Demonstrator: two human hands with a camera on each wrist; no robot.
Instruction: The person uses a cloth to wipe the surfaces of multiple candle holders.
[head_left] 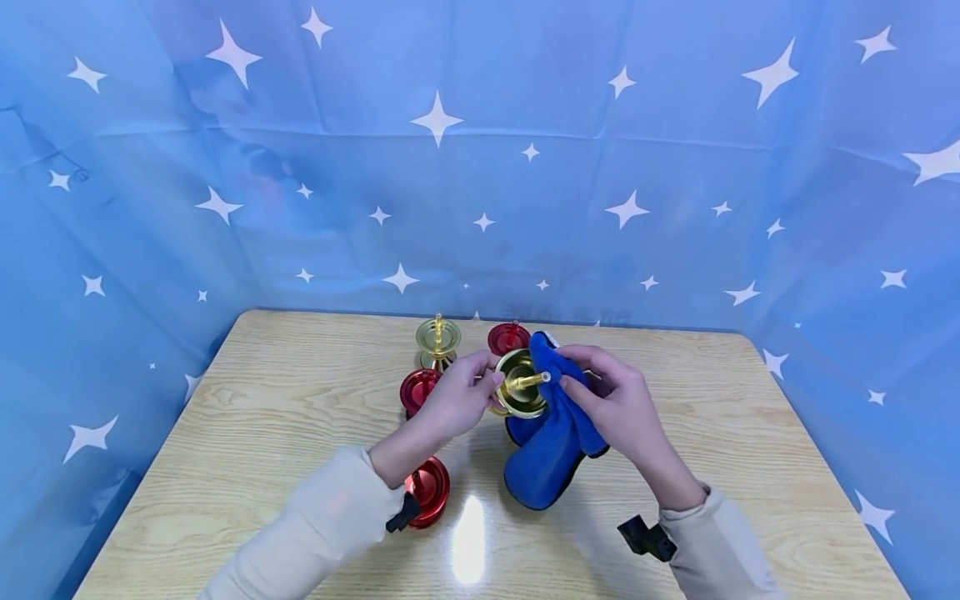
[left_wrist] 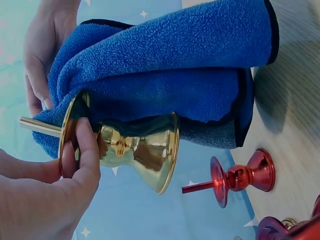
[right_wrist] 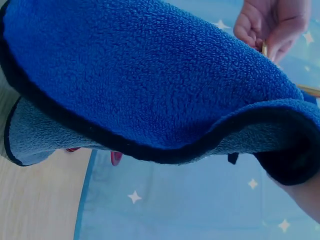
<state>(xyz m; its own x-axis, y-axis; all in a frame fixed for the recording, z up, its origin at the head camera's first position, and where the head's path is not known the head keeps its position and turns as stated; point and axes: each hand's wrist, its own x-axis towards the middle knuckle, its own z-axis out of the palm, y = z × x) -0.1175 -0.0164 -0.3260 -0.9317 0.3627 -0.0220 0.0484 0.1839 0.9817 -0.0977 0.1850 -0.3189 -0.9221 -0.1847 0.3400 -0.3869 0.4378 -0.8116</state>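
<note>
My left hand [head_left: 461,400] pinches the dish rim of a gold candlestick [head_left: 527,402]. The candlestick is off the table and tipped, its thin stem pointing toward the camera in the head view. In the left wrist view its flared base [left_wrist: 155,155] shows, lying sideways. A blue cloth [head_left: 551,467] with black edging is bunched in my right hand [head_left: 618,408], against the dish's right side, and its lower folds hang down. In the right wrist view the cloth [right_wrist: 150,80] hides most of the candlestick and the right fingers.
A second gold candlestick [head_left: 438,336] stands at the back of the wooden table [head_left: 315,392]. Red candlesticks stand behind the held one [head_left: 508,338], beside the left hand [head_left: 417,390], and near the left wrist [head_left: 431,492]. A blue star-patterned curtain [head_left: 480,167] surrounds the table.
</note>
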